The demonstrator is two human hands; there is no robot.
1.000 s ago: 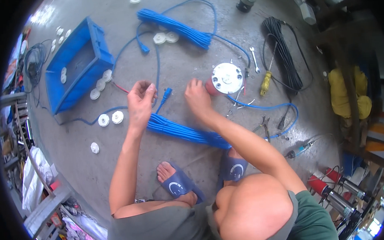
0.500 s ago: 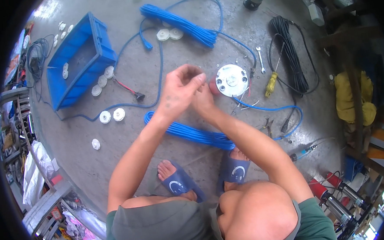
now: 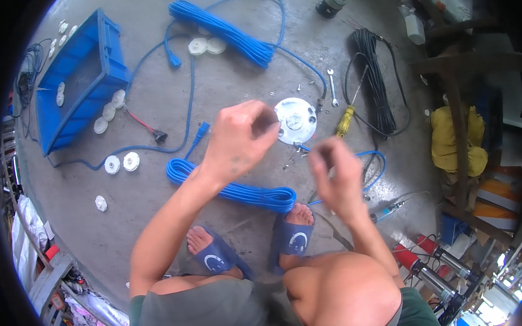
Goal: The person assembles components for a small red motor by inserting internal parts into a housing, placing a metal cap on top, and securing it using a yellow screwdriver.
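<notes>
A round silver metal disc with holes and a raised centre sits on the grey floor in front of me. My left hand is at its left edge, fingers curled and thumb against them; anything between the fingertips is hidden. My right hand hangs to the lower right of the disc, fingers bent and smeared by motion. Small loose screws lie around the disc. A blue cable runs from under it toward the right. Below my hands, a bundled blue cable with a plug lies in front of my feet.
A second blue cable bundle lies farther off. On the left are a blue crate and several white knobbed discs. To the right lie a wrench, a yellow-handled screwdriver and a black cable coil.
My hands, close together before, are now apart. The left stays by the disc's left edge; the right has swung right and nearer to me. The whole view has shifted too.
</notes>
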